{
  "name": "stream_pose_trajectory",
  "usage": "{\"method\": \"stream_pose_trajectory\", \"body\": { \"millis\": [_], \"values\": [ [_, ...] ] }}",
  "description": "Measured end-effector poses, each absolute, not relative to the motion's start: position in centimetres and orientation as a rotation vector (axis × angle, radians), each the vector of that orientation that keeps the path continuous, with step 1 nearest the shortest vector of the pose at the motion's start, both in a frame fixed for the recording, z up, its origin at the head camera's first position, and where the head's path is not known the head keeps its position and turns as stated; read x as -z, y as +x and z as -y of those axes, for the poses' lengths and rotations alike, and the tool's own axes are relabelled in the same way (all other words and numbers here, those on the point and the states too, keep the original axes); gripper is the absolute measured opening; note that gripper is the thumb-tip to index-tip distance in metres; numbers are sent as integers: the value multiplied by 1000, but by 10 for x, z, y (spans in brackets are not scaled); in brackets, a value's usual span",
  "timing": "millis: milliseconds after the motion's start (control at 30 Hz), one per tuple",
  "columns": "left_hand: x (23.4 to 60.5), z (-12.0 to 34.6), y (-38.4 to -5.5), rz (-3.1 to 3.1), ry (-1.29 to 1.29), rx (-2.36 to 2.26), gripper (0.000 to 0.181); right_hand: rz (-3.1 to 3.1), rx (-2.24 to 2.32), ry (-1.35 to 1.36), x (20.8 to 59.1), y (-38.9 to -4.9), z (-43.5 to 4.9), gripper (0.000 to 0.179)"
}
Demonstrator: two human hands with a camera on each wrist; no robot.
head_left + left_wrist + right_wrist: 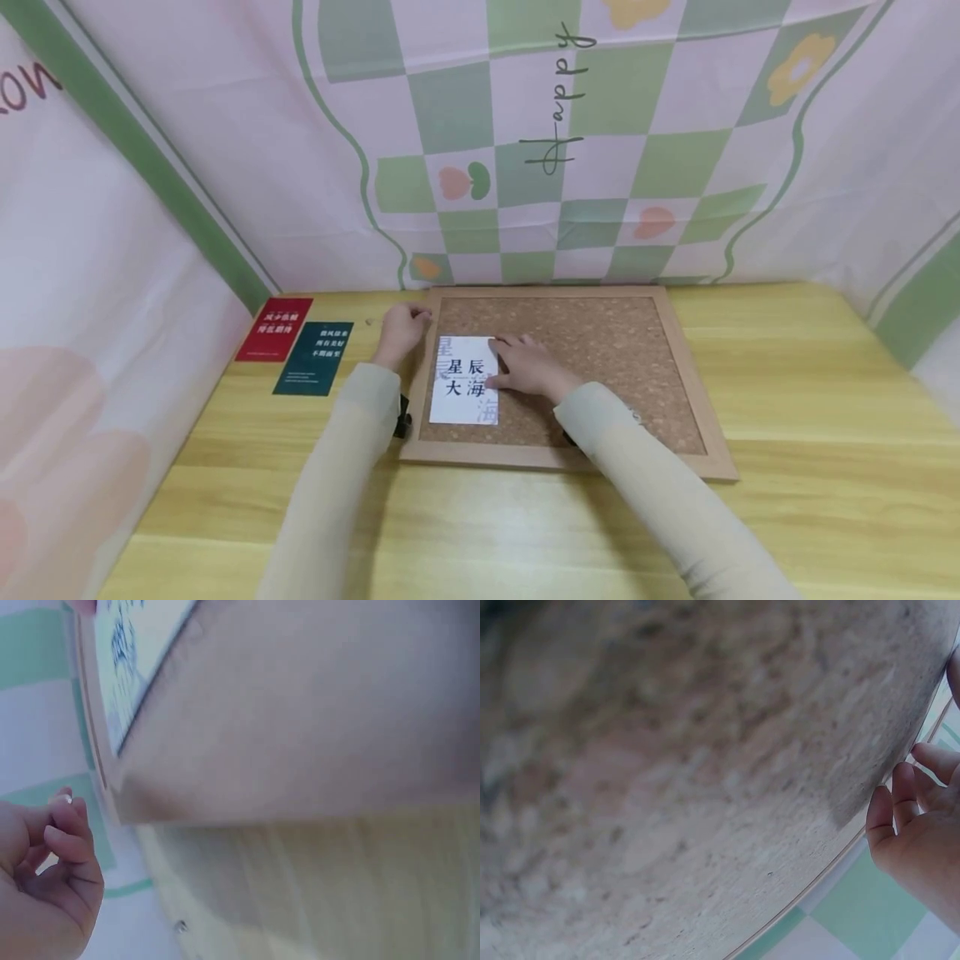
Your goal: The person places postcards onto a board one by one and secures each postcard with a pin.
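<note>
White card (463, 382) partly under right hand (531, 367)

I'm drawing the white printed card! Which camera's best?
Head view: the white printed card shows nearly whole, characters clear. The left wrist view crops it; the right wrist view shows a sliver at most.

On the white rectangular paper card (464, 380), at the left of the brown cork board (600, 358), dark characters read 星辰大海, with paler 星 and 海 at opposite corners. Farther left, the teal rectangular card (313, 358) reads 微风徐来, 所有美好, 不期而至; the red rectangular card's (274, 330) white characters blur. "Happy" runs sideways on the far green-and-white checked cloth (453, 108).
</note>
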State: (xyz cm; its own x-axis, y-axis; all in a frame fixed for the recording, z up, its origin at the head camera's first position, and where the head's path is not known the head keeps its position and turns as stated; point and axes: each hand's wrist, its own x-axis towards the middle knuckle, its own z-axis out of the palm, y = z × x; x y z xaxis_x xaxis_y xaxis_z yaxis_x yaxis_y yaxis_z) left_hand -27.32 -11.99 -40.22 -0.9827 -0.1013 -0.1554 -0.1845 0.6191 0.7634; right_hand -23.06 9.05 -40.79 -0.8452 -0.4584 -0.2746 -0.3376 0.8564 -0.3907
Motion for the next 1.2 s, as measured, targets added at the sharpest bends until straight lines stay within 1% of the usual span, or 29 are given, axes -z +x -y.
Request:
{"method": "stream_pose_trajectory", "body": {
  "millis": [200, 367, 533, 1200],
  "values": [
    [400, 104, -272, -2755, -87, -1218, 24, -2676, 452, -589, 409, -232, -91, 77],
    [405, 97, -272, -2742, -27, -1206, 20, -2690, 444, -596, 412, -232, -90, 77],
    [409, 93, -272, -2739, 34, -1178, 21, -2699, 442, -600, 413, -232, -91, 76],
    [412, 82, -269, -2741, 62, -1074, 21, -2700, 459, -592, 411, -230, -90, 76]
  ]
}}
